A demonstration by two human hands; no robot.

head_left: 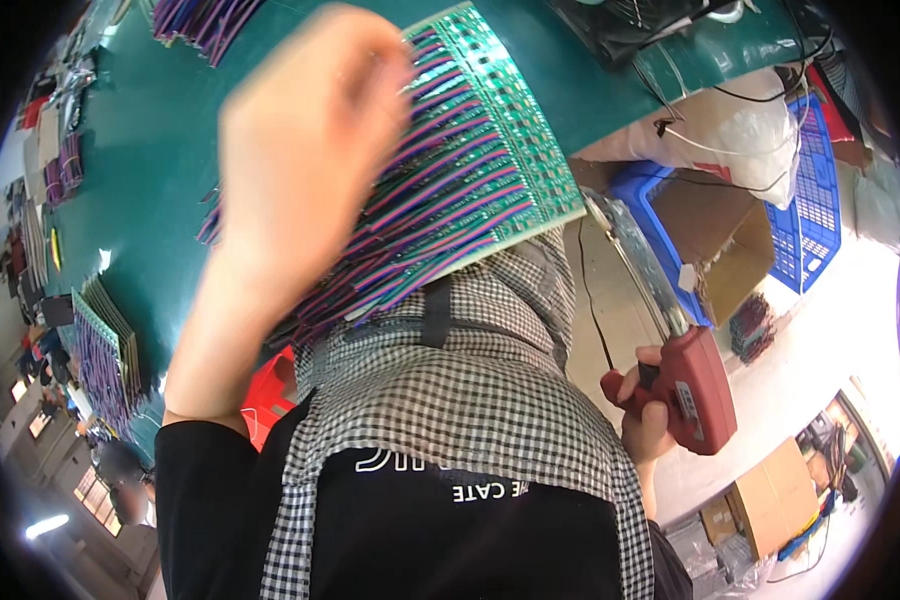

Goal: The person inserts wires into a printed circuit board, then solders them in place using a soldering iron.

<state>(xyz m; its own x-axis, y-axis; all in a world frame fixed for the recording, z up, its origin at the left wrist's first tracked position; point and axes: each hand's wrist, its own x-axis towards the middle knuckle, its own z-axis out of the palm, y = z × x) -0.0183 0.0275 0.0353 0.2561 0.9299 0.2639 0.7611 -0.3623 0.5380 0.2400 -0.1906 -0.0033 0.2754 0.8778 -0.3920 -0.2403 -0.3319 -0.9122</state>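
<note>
My left hand (pixel 315 150), blurred by motion, is curled closed above the wires at the left of a green circuit board panel (pixel 510 115). Whatever its fingers hold, if anything, is hidden. Rows of thin red, purple and dark wires (pixel 450 185) run from the panel toward my lap. The panel lies at the table edge, its near corner over my checked apron. Down at the right, my right hand (pixel 647 425) grips a red pistol-shaped tool (pixel 700 390) by its handle, fingers at the trigger. A long metal piece runs from the tool toward the panel's near right corner.
The green table (pixel 150 200) carries another stack of wired boards (pixel 105 335) at left and wire bundles (pixel 200 25) at the far edge. A blue crate (pixel 660 215) with a cardboard box (pixel 725 240) stands to the right. A dark cord (pixel 587 290) hangs beside the tool.
</note>
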